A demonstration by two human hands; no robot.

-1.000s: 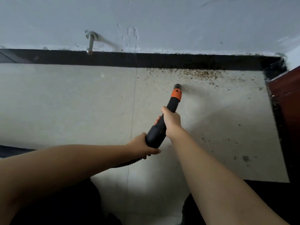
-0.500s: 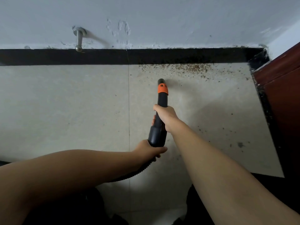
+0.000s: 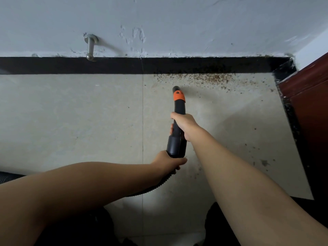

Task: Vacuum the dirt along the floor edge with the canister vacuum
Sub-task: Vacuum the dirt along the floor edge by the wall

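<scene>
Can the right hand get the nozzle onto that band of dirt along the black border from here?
Probably yes: the right hand grips the nozzle, whose tip sits just short of the dirt, with only bare tile between.

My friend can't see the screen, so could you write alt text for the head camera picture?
Seen from above, a person's right hand and left hand hold a black vacuum nozzle with an orange collar, its tip aimed at brown dirt scattered along the black baseboard. A ribbed hose trails back under the left arm, and a metal door stop juts from the wall.
</scene>
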